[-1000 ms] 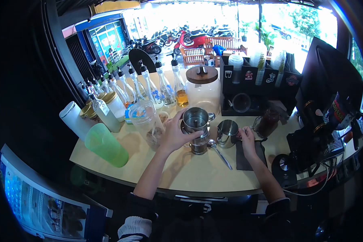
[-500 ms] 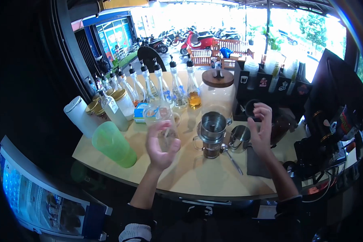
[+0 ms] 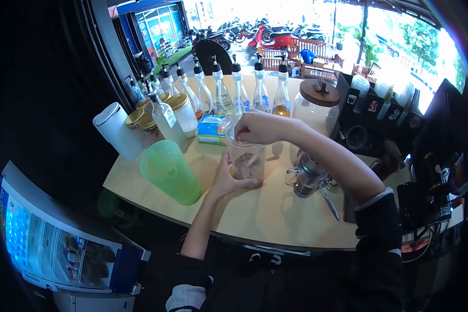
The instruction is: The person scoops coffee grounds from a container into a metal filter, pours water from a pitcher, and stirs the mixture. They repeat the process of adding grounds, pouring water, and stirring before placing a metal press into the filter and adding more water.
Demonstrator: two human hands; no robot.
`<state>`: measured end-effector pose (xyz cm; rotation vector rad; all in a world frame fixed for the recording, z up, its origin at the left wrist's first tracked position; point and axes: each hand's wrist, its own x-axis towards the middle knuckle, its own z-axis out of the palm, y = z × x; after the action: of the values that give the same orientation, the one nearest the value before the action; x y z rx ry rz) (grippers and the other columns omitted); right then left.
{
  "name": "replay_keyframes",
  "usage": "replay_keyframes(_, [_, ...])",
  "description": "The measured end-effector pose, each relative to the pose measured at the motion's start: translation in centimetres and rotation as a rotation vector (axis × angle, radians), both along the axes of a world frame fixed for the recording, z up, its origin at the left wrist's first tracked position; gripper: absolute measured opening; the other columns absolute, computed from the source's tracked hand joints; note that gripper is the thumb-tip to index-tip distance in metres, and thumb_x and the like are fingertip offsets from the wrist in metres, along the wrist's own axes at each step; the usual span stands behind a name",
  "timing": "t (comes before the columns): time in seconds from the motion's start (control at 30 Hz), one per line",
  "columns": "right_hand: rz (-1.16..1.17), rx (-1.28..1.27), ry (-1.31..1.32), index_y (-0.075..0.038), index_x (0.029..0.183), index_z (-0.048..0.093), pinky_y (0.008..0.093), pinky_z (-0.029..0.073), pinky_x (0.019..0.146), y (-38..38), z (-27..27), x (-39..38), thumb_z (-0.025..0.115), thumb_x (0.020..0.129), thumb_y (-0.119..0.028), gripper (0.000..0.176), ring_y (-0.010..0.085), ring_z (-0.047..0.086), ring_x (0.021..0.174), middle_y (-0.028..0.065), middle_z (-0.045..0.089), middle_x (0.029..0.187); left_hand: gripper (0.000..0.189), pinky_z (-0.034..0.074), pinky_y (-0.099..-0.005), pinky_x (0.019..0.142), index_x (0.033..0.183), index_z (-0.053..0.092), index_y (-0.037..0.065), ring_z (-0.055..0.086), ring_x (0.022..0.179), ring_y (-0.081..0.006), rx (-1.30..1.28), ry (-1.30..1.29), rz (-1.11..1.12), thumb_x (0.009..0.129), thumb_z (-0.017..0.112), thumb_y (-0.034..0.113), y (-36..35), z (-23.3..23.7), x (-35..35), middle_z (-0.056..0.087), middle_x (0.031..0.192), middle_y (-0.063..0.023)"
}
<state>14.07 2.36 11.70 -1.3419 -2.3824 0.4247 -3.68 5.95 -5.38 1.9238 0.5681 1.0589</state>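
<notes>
Head view: both hands at the clear jar (image 3: 250,156) on the bench (image 3: 275,223).
The left hand (image 3: 230,178) curves around the jar's lower part, its grip closed against the wall; the right hand (image 3: 262,128) bends over the jar's mouth, fingers curled at the rim, and whether that grip is spread or pinching something I cannot tell. Pale contents, hard to make out, show inside the jar. Left of the jar is a green pitcher (image 3: 170,173); behind it to the left, a blue box (image 3: 211,130); behind it, a row of pump bottles (image 3: 241,96). Right of the jar stand a glass mug (image 3: 303,184) topped by a metal filter (image 3: 311,164), partly behind the right forearm, and a spoon (image 3: 329,204).
</notes>
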Motion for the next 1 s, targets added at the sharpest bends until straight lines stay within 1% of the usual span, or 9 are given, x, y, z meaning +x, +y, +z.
replay_keyframes(0.03, [0.003, 0.001, -0.008, 0.005, 0.074, 0.06, 0.0385, 0.049, 0.068, 0.3, 0.7, -0.3, 0.058, 0.079, -0.011, 0.017, 0.0276, 0.062, 0.067, 0.0135, 0.057, 0.063, 0.108, 0.04, -0.0401, 0.103, 0.139, 0.03, 0.001, 0.048, 0.124, -0.0271, -0.078, 0.082, -0.068, 0.053, 0.091, 0.026, -0.4, 0.2, 0.4, 0.049, 0.131, -0.0154])
replay_keyframes(0.1, [0.019, -0.325, -0.346, 0.003, 0.072, 0.063, 0.0397, 0.048, 0.062, 0.7, 2.0, -0.7, 0.061, 0.076, -0.015, 0.019, 0.0266, 0.06, 0.061, 0.0149, 0.059, 0.062, 0.109, 0.037, -0.0409, 0.105, 0.14, 0.03, 0.002, 0.045, 0.126, -0.0274, -0.152, -0.014, -0.141, 0.051, 0.091, 0.02, -1.0, 0.7, 1.2, 0.048, 0.133, -0.0158])
replay_keyframes(0.23, [-0.064, -0.331, -0.686, 0.0, 0.077, 0.067, 0.0387, 0.048, 0.063, -0.7, 0.2, -1.7, 0.064, 0.074, -0.016, 0.016, 0.0266, 0.063, 0.068, 0.0158, 0.065, 0.072, 0.107, 0.04, -0.0406, 0.103, 0.139, 0.033, 0.003, 0.051, 0.121, -0.0276, -0.065, -0.017, -0.175, 0.05, 0.091, 0.019, -0.8, -0.4, 1.7, 0.052, 0.129, -0.0152])
replay_keyframes(0.27, [-0.042, -0.332, -0.839, -0.003, 0.084, 0.067, 0.0378, 0.049, 0.068, 0.0, -1.8, -1.6, 0.065, 0.075, -0.015, 0.015, 0.0262, 0.064, 0.072, 0.0149, 0.066, 0.079, 0.105, 0.041, -0.0408, 0.102, 0.138, 0.033, 0.003, 0.052, 0.12, -0.0278, -0.014, -0.023, -0.17, 0.051, 0.09, 0.02, -0.8, -0.7, 1.8, 0.053, 0.127, -0.0151])
replay_keyframes(0.37, [-0.071, -0.347, -0.715, -0.003, 0.084, 0.068, 0.0377, 0.049, 0.069, -1.2, -3.8, -1.5, 0.065, 0.074, -0.014, 0.016, 0.0267, 0.064, 0.074, 0.0153, 0.067, 0.081, 0.104, 0.041, -0.0411, 0.102, 0.137, 0.034, 0.004, 0.052, 0.121, -0.028, 0.133, 0.018, -0.099, 0.052, 0.09, 0.024, -1.3, -0.9, 1.6, 0.053, 0.127, -0.0157])
replay_keyframes(0.47, [-0.066, -0.339, -0.591, -0.003, 0.085, 0.069, 0.0376, 0.049, 0.071, -1.8, -3.8, -1.6, 0.065, 0.073, -0.013, 0.016, 0.0272, 0.064, 0.077, 0.0157, 0.067, 0.083, 0.106, 0.043, -0.0427, 0.102, 0.14, 0.033, 0.008, 0.049, 0.122, -0.0324, 0.128, 0.051, -0.073, 0.051, 0.089, 0.026, -1.5, -1.1, 1.6, 0.047, 0.13, -0.0157])
replay_keyframes(0.77, [-0.084, -0.337, -0.324, -0.003, 0.085, 0.072, 0.0373, 0.051, 0.077, -4.0, -3.6, -1.2, 0.066, 0.07, -0.011, 0.018, 0.0286, 0.066, 0.084, 0.0169, 0.069, 0.089, 0.106, 0.042, -0.0426, 0.102, 0.142, 0.03, 0.009, 0.048, 0.123, -0.0344, 0.186, 0.059, -0.082, 0.054, 0.088, 0.023, -2.1, -0.9, 1.1, 0.046, 0.132, -0.016])
replay_keyframes(0.87, [-0.067, -0.325, -0.486, -0.004, 0.09, 0.072, 0.038, 0.05, 0.079, -3.6, -3.5, -1.7, 0.066, 0.072, -0.012, 0.021, 0.0279, 0.065, 0.086, 0.016, 0.069, 0.094, 0.106, 0.042, -0.0426, 0.102, 0.142, 0.03, 0.009, 0.048, 0.123, -0.0344, 0.197, 0.03, -0.095, 0.054, 0.088, 0.022, -2.1, -1.1, 0.9, 0.046, 0.132, -0.0161])
replay_keyframes(1.0, [-0.096, -0.315, -0.559, -0.005, 0.089, 0.072, 0.0381, 0.05, 0.079, -3.7, -3.3, -2.0, 0.066, 0.072, -0.012, 0.02, 0.0283, 0.065, 0.085, 0.0153, 0.069, 0.092, 0.106, 0.042, -0.0426, 0.102, 0.142, 0.03, 0.009, 0.047, 0.123, -0.0344, 0.193, 0.033, -0.096, 0.054, 0.088, 0.021, -2.3, -1.0, 0.7, 0.045, 0.132, -0.0162])
